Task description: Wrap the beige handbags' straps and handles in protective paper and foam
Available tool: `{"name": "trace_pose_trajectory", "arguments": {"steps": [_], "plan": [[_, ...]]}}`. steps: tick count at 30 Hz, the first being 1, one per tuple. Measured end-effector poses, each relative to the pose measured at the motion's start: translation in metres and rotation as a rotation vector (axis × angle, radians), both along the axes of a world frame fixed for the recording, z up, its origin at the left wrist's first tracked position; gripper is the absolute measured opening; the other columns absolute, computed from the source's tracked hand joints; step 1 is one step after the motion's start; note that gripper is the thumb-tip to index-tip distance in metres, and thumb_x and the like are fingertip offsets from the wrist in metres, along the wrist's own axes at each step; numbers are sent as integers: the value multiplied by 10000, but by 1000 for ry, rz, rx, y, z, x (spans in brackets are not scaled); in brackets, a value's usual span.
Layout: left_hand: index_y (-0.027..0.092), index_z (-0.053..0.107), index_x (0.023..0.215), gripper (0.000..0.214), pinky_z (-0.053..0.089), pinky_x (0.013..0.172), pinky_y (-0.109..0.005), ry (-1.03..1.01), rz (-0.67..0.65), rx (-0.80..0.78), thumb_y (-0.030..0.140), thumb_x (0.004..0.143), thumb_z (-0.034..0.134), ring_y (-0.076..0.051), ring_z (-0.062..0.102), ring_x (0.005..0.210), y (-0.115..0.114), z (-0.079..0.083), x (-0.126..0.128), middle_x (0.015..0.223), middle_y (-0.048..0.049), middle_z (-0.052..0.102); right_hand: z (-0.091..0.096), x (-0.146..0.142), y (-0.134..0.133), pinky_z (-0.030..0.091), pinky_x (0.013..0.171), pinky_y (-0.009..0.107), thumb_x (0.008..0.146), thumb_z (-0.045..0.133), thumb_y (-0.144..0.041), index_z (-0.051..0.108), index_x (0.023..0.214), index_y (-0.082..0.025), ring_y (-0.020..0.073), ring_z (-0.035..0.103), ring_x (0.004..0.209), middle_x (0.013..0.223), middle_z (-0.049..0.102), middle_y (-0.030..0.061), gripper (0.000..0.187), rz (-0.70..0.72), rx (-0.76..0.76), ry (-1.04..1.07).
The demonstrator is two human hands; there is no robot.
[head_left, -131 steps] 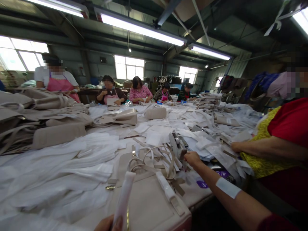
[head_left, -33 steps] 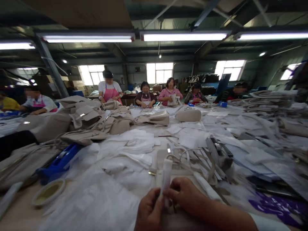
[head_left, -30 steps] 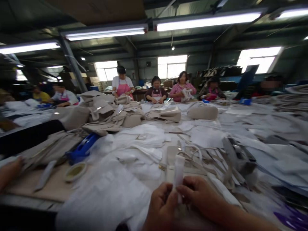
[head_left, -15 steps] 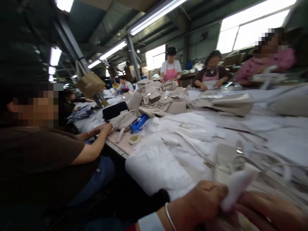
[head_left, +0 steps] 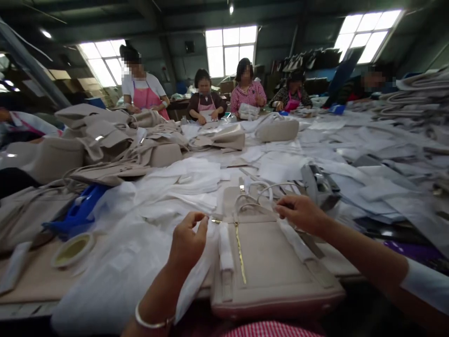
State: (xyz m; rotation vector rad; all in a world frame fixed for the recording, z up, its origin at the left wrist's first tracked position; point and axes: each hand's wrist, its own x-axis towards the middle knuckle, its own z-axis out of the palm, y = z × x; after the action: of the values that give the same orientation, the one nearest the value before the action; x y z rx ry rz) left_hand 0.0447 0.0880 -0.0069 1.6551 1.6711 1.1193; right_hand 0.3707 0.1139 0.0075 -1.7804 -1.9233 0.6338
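Note:
A beige backpack (head_left: 270,252) lies flat in front of me, its thin handles at the far end and a yellow-gold zip line (head_left: 240,252) on its panel. White wrapping covers the left shoulder strap (head_left: 225,248) and the right shoulder strap (head_left: 296,241). Left of the bag, my left hand (head_left: 187,241) is raised with thumb and forefinger closed together, near a small brass-coloured clasp (head_left: 216,221). My right hand (head_left: 301,213) is also closed, fingertips beside the handles above the right strap. What either pinch holds, if anything, I cannot make out.
White wrapping sheets (head_left: 185,182) spread around the bag. To the left are a blue tape dispenser (head_left: 79,208), a tape roll (head_left: 73,250) and piled beige bags (head_left: 115,135). A metallic device (head_left: 319,185) stands beyond my right hand. Several co-workers line the table's far side.
My view has swung right, from the co-worker at my left to the backpack. My hands, earlier together at a white wrapped piece, are now apart on either side of the bag.

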Motion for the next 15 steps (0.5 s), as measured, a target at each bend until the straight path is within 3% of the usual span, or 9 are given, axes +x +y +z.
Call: {"name": "trace_pose_trajectory", "arguments": {"steps": [3,6,8,10,13,15], "plan": [[212,683,799,101,456,857,-312,32,-209,-21,299,826,639,-212,635,865,36,22,28,850,-48,713,-1,5,15,430,670,266,871,523,-321,708,817,-185,172,633,709,755,720,32,235,-19,106,-131],[191,675,700,105,474,771,-281,-101,-362,-271,254,784,676,-187,632,771,63,27,70,748,-47,694,7,9,33,424,847,300,913,492,-272,690,1031,-164,219,641,947,1007,725,99,255,3,266,-369],[161,652,615,194,491,650,-284,-157,-435,-461,266,774,690,-182,630,629,73,20,98,647,-68,682,12,12,45,383,942,359,893,533,-257,612,1218,-157,276,587,1113,1182,676,145,350,22,242,-560],[141,637,602,249,499,556,-290,-209,-478,-628,297,789,687,-179,622,528,79,9,122,607,-93,687,16,16,55,360,961,428,846,594,-250,573,1274,-145,329,569,1144,1190,669,182,441,17,134,-686],[122,637,745,225,540,535,-308,-362,-455,-835,322,849,639,-193,662,552,85,-9,144,672,-117,719,17,22,65,378,915,460,839,584,-243,673,1077,-118,330,632,1009,993,715,196,284,-19,8,-716],[103,622,808,224,552,530,-324,-505,-415,-913,311,889,595,-204,672,564,88,-20,152,674,-131,711,16,26,68,382,915,466,841,574,-271,690,1026,-119,340,619,1042,1037,701,209,266,-40,-15,-710]]}}
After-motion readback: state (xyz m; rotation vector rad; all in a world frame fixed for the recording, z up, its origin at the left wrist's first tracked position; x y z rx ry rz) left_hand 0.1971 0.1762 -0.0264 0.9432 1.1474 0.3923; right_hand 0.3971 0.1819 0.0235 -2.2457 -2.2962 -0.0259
